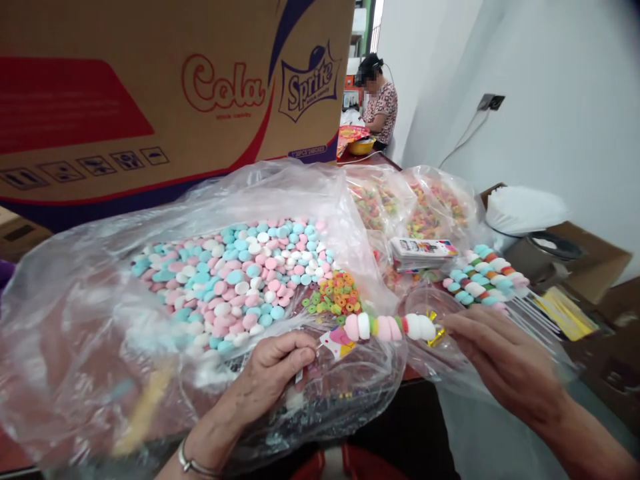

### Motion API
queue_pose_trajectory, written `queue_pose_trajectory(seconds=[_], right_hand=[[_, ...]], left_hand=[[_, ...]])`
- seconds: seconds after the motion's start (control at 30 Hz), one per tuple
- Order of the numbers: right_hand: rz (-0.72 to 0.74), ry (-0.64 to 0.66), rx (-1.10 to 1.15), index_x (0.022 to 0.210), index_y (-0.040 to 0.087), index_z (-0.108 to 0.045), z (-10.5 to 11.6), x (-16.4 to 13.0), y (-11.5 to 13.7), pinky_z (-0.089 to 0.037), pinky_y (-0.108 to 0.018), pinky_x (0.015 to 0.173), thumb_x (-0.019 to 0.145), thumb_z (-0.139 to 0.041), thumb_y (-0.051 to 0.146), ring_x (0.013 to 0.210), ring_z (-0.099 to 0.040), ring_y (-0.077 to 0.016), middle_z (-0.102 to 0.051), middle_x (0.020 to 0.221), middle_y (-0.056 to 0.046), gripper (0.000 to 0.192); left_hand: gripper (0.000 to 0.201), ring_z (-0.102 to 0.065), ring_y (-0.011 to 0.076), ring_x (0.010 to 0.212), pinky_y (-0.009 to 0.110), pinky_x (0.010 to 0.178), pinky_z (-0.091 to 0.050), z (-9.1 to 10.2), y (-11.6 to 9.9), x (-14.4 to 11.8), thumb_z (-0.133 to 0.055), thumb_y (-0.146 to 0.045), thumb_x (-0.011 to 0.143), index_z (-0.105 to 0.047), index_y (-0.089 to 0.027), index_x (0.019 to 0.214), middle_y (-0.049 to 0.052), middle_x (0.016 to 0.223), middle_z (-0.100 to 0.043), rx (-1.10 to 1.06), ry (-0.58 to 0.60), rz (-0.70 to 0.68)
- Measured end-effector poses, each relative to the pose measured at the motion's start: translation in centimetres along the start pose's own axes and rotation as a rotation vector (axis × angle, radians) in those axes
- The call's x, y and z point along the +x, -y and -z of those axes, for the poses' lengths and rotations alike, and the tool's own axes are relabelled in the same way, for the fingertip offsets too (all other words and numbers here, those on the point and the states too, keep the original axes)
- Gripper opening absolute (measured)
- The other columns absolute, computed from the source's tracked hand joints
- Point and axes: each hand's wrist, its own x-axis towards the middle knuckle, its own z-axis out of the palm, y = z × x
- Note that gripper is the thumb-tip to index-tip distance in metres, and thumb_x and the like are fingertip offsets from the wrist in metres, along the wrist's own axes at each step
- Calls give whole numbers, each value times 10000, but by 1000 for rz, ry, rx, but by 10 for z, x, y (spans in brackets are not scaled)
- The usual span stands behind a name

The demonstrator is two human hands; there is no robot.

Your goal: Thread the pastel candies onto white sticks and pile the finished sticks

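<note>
A marshmallow skewer (387,328) lies level between my two hands, with pink and white marshmallows and a few coloured rings threaded on it. My left hand (270,370) pinches its stick at the left end, beside a small printed card (336,344). At the other end, my right hand (505,347) has its fingertips closed at the tip, by a gold twist tie (436,330). Below and left, an open clear plastic bag (95,267) holds pink, blue and white marshmallows (235,273). Orange, green and yellow rings (337,293) form a small heap beside them.
Several finished skewers (487,277) lie on the right, near a stack of printed cards (423,250) and yellow ties (567,313). Bags of coloured rings (425,203) stand behind. A large cardboard box (150,40) blocks the back left. Another person (383,107) works farther back.
</note>
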Motion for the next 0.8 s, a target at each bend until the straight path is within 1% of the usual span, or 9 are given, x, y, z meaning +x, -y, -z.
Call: queue_pose_trajectory(seconds=[0.1, 0.27, 0.4, 0.5, 0.67, 0.8], right_hand=[[49, -18, 3, 1063, 202, -621, -4, 5, 0, -485, -306, 733, 953, -476, 188, 795, -638, -188, -689, 883, -64, 183], [55, -10, -34, 1058, 189, -613, -4, 5, -3, -479, -307, 723, 961, -462, 188, 808, -625, -197, -685, 880, -79, 179], [96, -2, -39, 1083, 186, -618, -7, 2, -5, -468, -330, 764, 956, -476, 184, 843, -613, -204, -694, 895, -79, 191], [111, 26, -36, 1071, 196, -644, -8, 0, -5, -456, -343, 756, 950, -480, 184, 834, -600, -207, -701, 893, -74, 205], [155, 44, -12, 1025, 216, -671, -4, 6, -5, -423, -338, 708, 953, -470, 187, 769, -577, -192, -704, 866, -65, 216], [189, 119, 15, 1001, 212, -657, -1, 14, -4, -408, -331, 682, 961, -445, 189, 711, -557, -177, -703, 862, -58, 217]], left_hand=[[242, -448, 71, 496, 183, 438, -299, 4, 4, -2, -632, -357, 886, -692, -152, 773, 10, 681, -656, -52, 14, 15], [258, -442, 59, 464, 174, 423, -276, 12, 12, -3, -659, -392, 866, -673, -147, 787, 13, 667, -679, -109, 1, 50], [283, -454, 63, 445, 173, 403, -262, 12, 13, -3, -671, -416, 849, -651, -140, 792, 20, 658, -687, -99, -10, 94], [299, -437, 59, 425, 179, 399, -266, 11, 11, -3, -665, -423, 849, -627, -139, 765, 17, 648, -677, -95, 1, 118], [320, -408, 55, 436, 183, 403, -245, 12, 6, -2, -635, -432, 867, -623, -138, 739, -2, 639, -636, 28, 34, 150], [350, -371, 52, 437, 177, 405, -237, 11, -1, -1, -614, -469, 866, -616, -147, 728, -36, 601, -561, 149, 74, 180]])
